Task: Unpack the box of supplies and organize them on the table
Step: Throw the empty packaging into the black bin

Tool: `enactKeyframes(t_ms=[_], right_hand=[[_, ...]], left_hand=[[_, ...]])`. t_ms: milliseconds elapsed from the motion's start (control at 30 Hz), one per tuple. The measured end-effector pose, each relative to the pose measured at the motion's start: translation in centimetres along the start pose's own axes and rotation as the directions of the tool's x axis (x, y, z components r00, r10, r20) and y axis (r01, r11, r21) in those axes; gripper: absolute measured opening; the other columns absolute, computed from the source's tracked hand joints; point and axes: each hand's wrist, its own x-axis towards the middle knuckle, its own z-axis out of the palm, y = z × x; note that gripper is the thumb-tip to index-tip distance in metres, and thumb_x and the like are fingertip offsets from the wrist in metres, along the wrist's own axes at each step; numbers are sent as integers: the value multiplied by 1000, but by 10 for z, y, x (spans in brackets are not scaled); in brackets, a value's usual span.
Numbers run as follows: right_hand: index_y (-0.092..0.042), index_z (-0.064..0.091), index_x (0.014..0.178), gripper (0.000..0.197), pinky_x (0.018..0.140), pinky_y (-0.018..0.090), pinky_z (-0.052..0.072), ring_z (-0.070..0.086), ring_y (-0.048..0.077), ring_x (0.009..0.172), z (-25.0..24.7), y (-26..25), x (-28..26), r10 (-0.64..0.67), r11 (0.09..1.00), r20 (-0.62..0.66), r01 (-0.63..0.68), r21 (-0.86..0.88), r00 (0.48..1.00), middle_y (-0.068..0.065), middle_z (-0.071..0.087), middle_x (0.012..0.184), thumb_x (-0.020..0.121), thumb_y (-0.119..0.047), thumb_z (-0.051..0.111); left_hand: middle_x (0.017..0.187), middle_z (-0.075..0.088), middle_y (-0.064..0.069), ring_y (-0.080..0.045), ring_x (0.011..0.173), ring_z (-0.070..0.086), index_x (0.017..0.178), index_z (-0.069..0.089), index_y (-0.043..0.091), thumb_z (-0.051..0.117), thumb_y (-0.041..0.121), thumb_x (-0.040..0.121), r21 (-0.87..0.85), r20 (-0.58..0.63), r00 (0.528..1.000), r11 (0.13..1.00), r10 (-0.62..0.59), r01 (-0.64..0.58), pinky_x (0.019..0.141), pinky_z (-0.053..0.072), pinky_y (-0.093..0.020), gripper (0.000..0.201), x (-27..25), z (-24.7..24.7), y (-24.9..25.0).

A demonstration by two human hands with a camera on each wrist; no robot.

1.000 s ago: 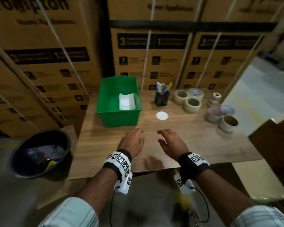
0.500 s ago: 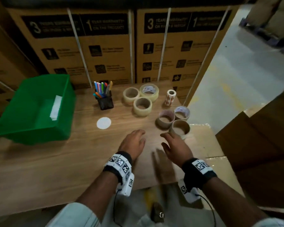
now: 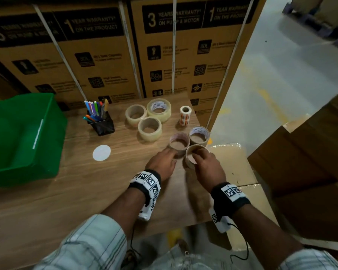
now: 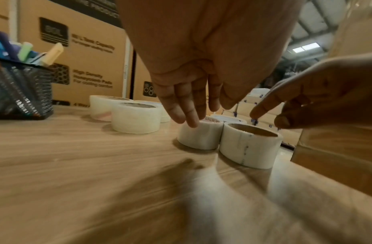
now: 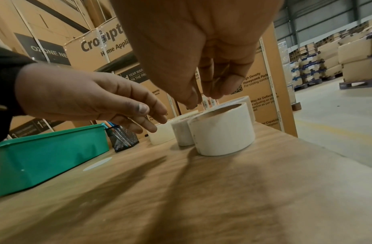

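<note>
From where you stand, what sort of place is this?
Most likely a warehouse. Tall strapped appliance cartons are stacked against the wooden table, more cartons sit on pallets across a bare concrete floor, and rolls of packing tape lie on the table.

Stacked cartons behind table carry black panels: "3 YEARS WARRANTY* ON PUMP & MOTOR", "1 YEAR WARRANTY* ON THE PRODUCT". Icon captions on same cartons: "80L", "High Density Honeycomb Pads For cooling comfort". Carton in right-wrist view: "Crompt…", "Home Appli…"; dark panel beside it: "OZONE NE…". Print on tape rolls illegible.
</note>
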Motion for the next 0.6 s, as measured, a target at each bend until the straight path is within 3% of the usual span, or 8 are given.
enactKeyframes(t_ms=[100,167,267,367,500,600], right_hand=[[-17,63,113,40,63,40,52,58,36,84,-3,4,3,10,999,39,-8,-40,999,10,62,115,74,-12,63],[-17,65,112,35,66,39,51,59,36,87,-4,6,4,-13,997,117,21,-68,993,11,66,103,77,-19,63],[-16,70,96,19,67,38,49,61,34,86,-7,7,6,-28,992,147,45,-114,989,9,69,90,79,-18,62],[-14,70,86,18,55,34,48,60,31,70,-15,10,0,-49,996,40,52,-74,998,9,67,77,68,-11,70],[-14,68,98,25,61,34,47,57,31,75,-22,14,-5,-86,996,-120,83,-34,989,10,64,83,73,-14,67],[-14,67,96,20,61,34,45,54,31,76,-24,13,-7,-85,996,-181,83,-16,980,11,62,85,76,-15,63]], left_hand=[[130,52,-5,-28,112,56,124,51,20,47,20,92,95,10,999,994,53,-54,92,48,-42,33,13,4,3],[131,50,-5,-29,107,57,124,50,18,46,17,92,132,-10,998,989,65,-63,88,49,-42,32,21,5,5],[136,45,-3,-30,105,59,129,46,20,47,17,92,145,-26,999,989,34,-30,85,51,-44,37,28,7,8],[140,40,-1,-30,104,60,132,42,22,49,18,92,140,-12,1000,990,-4,5,84,52,-44,41,33,9,7],[143,44,0,-30,114,58,132,44,23,51,17,90,100,24,998,994,-53,50,93,49,-42,44,41,10,6],[131,55,-4,-29,116,56,118,56,20,49,19,91,76,36,997,994,-75,72,95,46,-37,28,44,9,7]])
